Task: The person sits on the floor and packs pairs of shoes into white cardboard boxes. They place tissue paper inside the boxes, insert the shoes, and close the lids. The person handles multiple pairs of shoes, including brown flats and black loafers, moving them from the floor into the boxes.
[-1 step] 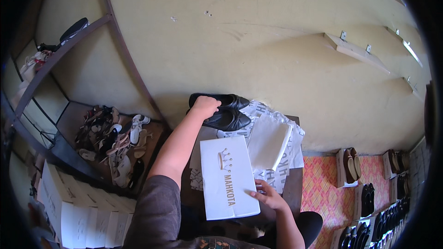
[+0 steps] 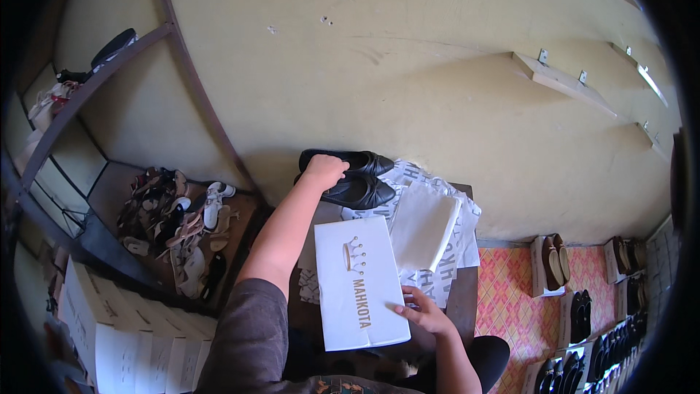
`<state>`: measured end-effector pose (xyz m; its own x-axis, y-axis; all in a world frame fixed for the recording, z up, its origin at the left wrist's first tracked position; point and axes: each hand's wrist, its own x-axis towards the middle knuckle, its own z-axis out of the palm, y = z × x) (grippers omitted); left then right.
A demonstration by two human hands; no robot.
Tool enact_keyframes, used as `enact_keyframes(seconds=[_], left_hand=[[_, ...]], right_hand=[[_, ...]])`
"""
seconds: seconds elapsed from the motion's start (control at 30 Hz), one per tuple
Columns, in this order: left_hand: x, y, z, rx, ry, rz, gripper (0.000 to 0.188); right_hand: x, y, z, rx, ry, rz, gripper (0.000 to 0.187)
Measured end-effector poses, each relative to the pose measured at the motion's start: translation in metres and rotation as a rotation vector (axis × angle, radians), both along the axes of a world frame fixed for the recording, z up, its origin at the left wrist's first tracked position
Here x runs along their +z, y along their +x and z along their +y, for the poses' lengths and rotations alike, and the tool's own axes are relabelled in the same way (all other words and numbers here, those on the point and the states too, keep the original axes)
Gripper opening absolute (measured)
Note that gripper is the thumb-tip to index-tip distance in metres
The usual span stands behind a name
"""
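My left hand (image 2: 325,171) reaches forward and is closed on a pair of black pointed flat shoes (image 2: 364,193) with gathered toes. Its fingers curl over the inner sides, where the two shoes meet; the fingertips are partly hidden. The shoes lie side by side near the wall, toes to the right. Closer to me is a closed white shoebox (image 2: 343,292) with a gold crown print. At the box's right edge my right hand (image 2: 426,314) grips it, thumb on top and the other fingers along the side. White tissue paper (image 2: 423,226) lies folded over printed wrapping paper (image 2: 468,237) beyond the box.
Paper and box rest over a dark table (image 2: 467,299) against the wall. Left, a rack holds a heap of sandals (image 2: 189,230), with several white boxes (image 2: 131,350) in front. Shoes on boxes (image 2: 554,263) line the patterned floor (image 2: 510,284) at right; small shelves (image 2: 561,84) jut from the wall.
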<state>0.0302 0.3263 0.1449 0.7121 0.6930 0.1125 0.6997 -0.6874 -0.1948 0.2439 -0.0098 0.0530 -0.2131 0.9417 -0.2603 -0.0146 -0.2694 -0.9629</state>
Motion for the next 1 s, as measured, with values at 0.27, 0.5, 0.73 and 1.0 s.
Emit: enact_keyframes(seconds=[0.27,0.5,0.73,1.0], left_hand=[[-0.085,0.002,0.010,0.100,-0.206,0.000,0.013],[-0.078,-0.008,-0.031,0.072,-0.166,-0.593,0.037],[-0.054,-0.047,-0.083,0.313,-0.914,-0.577,0.062],[-0.064,-0.060,-0.097,0.376,-0.790,-0.524,0.083]], right_hand=[[0.006,-0.002,0.000,0.005,-0.025,-0.008,0.065],[-0.001,0.000,-0.001,-0.006,-0.013,-0.047,0.065],[-0.005,-0.002,-0.011,-0.049,0.007,-0.219,0.060],[0.016,0.009,-0.041,0.189,-0.334,-0.048,0.067]])
